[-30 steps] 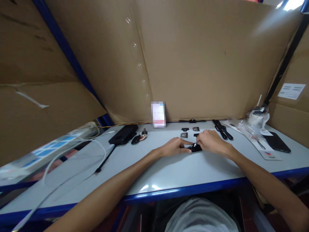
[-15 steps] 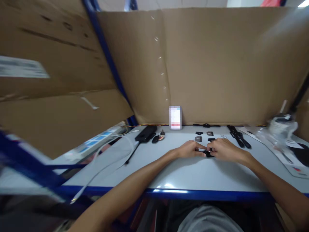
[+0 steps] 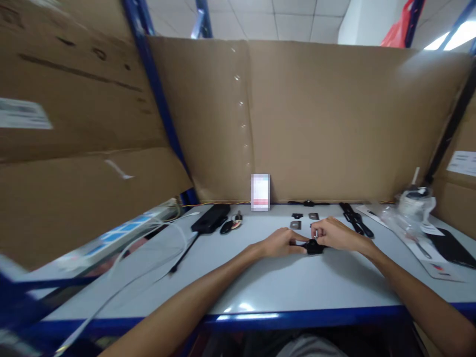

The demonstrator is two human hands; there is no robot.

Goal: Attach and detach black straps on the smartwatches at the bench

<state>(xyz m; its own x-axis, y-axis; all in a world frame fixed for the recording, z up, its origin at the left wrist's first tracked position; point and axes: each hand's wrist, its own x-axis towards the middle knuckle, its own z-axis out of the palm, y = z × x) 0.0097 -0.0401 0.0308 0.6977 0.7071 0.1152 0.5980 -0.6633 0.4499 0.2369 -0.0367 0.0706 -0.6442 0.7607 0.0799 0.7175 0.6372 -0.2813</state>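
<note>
My left hand (image 3: 284, 242) rests on the table, its thumb and index finger closed on the left edge of a small flat black part (image 3: 315, 247). Over that part is my right hand (image 3: 336, 234), its fingers pinched together. Something small and shiny shows at those fingertips, too small to name. Just behind the hands lie a small black plate (image 3: 297, 216) and two small metal plates, one farther back (image 3: 314, 216) and one nearer (image 3: 295, 225). My right fingers partly cover the black part.
A lit phone (image 3: 260, 192) leans on the cardboard wall (image 3: 316, 124). To the left are a black box (image 3: 211, 218), a key fob (image 3: 226, 227) and a power strip (image 3: 122, 234) with white cables. Black straps (image 3: 353, 218), a plastic bag (image 3: 396, 218) and a flat black object (image 3: 451, 246) lie right.
The view has tilted up, so the table sits lower in the picture. Both hands stay at the black part; more of it shows below my right hand's pinched fingers.
</note>
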